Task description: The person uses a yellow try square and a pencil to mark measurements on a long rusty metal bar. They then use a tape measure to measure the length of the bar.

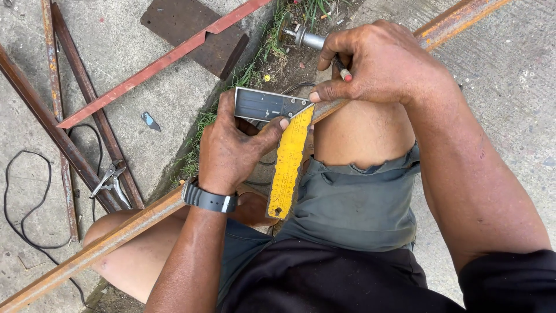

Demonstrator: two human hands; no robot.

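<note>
head view: left hand (231,148) with dark wristwatch (208,200) presses a try square, its grey metal stock (263,104) and yellow ruler blade (288,162), fingers wrapped on the stock, thumb on the blade's top. the square sits across a long rusty steel angle bar (116,232) that runs diagonally from bottom left to top right over the person's bare knees. right hand (376,64) is closed around a small red-tipped marker (345,74), tip just beside the blade edge where it meets the bar. hands near each other, not touching. grey shorts (353,203) under the blade. on the concrete at left: more rusty bars (63,139), a red-painted angle strip (156,64), locking pliers (113,182), black cable (17,214), dark steel plate (179,23).
</note>
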